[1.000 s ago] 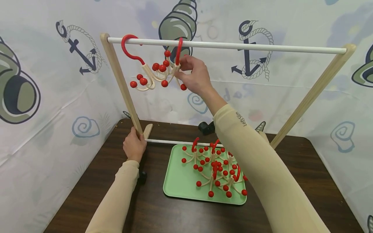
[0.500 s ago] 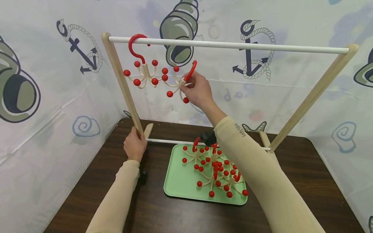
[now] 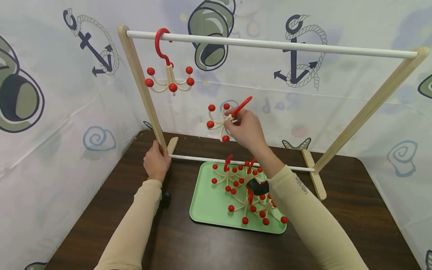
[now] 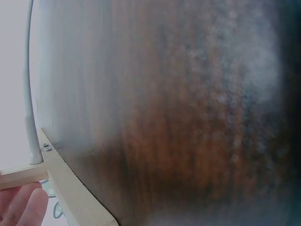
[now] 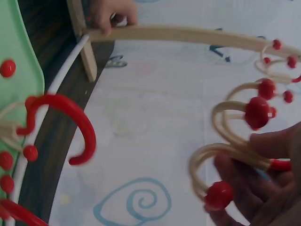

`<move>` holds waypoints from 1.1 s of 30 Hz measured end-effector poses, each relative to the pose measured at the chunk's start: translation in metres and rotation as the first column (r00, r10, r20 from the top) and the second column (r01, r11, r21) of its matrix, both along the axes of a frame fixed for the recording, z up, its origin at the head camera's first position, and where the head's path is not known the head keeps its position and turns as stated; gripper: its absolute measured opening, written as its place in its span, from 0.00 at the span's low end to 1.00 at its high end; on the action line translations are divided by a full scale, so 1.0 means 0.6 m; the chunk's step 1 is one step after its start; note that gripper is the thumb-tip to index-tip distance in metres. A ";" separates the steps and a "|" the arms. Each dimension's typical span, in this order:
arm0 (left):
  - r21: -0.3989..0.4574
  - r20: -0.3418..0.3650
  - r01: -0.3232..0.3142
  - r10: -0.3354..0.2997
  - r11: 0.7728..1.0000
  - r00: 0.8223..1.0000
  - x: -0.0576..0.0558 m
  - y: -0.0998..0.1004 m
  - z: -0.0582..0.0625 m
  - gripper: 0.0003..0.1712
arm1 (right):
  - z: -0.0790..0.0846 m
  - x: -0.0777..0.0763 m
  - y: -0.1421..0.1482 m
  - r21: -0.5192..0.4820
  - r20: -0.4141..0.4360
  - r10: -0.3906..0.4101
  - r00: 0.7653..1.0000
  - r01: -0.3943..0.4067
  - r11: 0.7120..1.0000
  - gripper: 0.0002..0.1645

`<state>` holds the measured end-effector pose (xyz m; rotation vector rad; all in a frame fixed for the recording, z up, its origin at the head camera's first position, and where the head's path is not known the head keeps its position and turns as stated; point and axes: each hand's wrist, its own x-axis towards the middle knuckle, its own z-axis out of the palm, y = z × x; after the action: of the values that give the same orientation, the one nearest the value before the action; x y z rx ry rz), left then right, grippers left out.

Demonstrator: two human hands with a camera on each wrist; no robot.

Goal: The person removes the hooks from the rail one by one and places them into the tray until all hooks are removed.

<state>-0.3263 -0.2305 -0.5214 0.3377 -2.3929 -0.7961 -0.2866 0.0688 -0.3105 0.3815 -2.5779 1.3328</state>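
My right hand (image 3: 248, 129) pinches a multi-armed hook hanger (image 3: 230, 118) by its pale stem, its red hook pointing up and right. Curved cream arms tipped with red balls (image 5: 258, 113) spread from the stem in the right wrist view. The held hanger is in the air below the white top rod (image 3: 270, 44), apart from it. A similar hanger (image 3: 170, 77) hangs by its red hook near the rod's left end. At the foot of the stand's left wooden post (image 3: 141, 82), my left hand (image 3: 156, 163) grips the post; its fingertips (image 4: 33, 207) show beside the wood.
A green tray (image 3: 209, 210) lies on the dark wooden table (image 3: 189, 247), bearing several more red-hooked hangers bunched at its right. Behind the tray runs the lower white rod (image 3: 192, 158). The right post (image 3: 368, 112) slants up to the rod's far end.
My right hand has moved the second hanger off the top rod, down and to the right. The hanging one shifted slightly right and now hangs level. My left hand stays at the post.
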 end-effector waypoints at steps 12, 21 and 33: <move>-0.005 0.017 -0.010 0.010 1.000 1.000 -0.003 -0.001 0.001 0.14 | -0.074 0.150 -0.018 0.174 0.201 0.142 0.969 -0.178 0.969 0.12; -0.010 0.000 -0.010 0.010 1.000 1.000 -0.001 0.002 0.002 0.14 | -0.179 0.195 -0.040 0.181 0.245 0.156 0.957 -0.203 0.962 0.12; -0.012 0.009 -0.013 0.013 1.000 1.000 -0.005 0.003 0.000 0.15 | -0.254 0.202 -0.036 0.372 0.083 0.057 0.995 -0.084 0.925 0.04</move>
<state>-0.3291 -0.2288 -0.5213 0.3520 -2.4009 -0.7756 -0.1651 0.0473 -0.4631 0.5016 -2.9050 0.8777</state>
